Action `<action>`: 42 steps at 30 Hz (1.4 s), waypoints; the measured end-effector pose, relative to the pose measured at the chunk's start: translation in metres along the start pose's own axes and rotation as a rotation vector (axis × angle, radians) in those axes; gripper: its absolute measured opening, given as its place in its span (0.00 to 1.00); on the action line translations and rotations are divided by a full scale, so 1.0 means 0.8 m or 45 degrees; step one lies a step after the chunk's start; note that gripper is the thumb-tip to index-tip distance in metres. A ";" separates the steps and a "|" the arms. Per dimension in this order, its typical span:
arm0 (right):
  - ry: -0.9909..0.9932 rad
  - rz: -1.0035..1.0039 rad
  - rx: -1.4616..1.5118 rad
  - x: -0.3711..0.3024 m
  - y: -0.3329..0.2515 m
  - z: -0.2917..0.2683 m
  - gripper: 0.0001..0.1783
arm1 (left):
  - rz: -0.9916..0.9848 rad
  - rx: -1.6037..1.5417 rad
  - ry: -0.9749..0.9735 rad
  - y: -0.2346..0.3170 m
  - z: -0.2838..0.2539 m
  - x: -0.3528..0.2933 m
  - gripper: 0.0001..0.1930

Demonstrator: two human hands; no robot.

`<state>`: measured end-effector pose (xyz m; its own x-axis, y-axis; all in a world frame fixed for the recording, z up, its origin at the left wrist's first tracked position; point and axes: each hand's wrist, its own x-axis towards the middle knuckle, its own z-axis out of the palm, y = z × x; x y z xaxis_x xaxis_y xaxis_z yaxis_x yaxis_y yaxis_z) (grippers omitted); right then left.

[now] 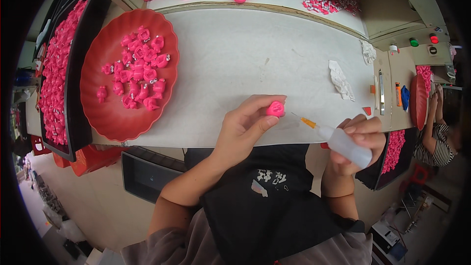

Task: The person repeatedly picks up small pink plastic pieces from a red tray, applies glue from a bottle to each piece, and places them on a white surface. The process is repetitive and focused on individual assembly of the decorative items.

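Between the thumb and fingers of my left hand point(245, 126) is a small pink plastic piece point(275, 109), with a hollow or recess facing up. My right hand point(360, 142) grips a translucent white squeeze bottle point(349, 147) with an orange-based needle tip point(308, 122). The bottle is tilted, its thin needle pointing at the pink piece and a short gap away from it. Both hands are above the near edge of the white worktable point(221, 59). At the left, a red scalloped plate point(93, 68) carries many pink figure pieces point(140, 68), some with white bits.
Black trays of pink pieces stand at far left point(59, 78) and lower right point(394, 152). A back shelf point(274, 2) holds more pink parts. Crumpled white tissue point(341, 81) lies on the table at right. Beyond, a person in a striped top point(436, 149) sits near another red plate point(418, 100).
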<state>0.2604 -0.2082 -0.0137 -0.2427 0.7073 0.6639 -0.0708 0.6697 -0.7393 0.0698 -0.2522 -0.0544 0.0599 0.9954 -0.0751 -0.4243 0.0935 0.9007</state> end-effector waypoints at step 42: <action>-0.286 -0.049 -0.168 -0.002 -0.006 -0.001 0.26 | 0.169 0.447 -0.072 0.001 0.003 -0.003 0.15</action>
<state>0.2619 -0.2123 -0.0110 -0.4523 0.6226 0.6386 0.0394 0.7293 -0.6830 0.0713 -0.2543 -0.0523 0.0791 0.9946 0.0673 -0.0972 -0.0595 0.9935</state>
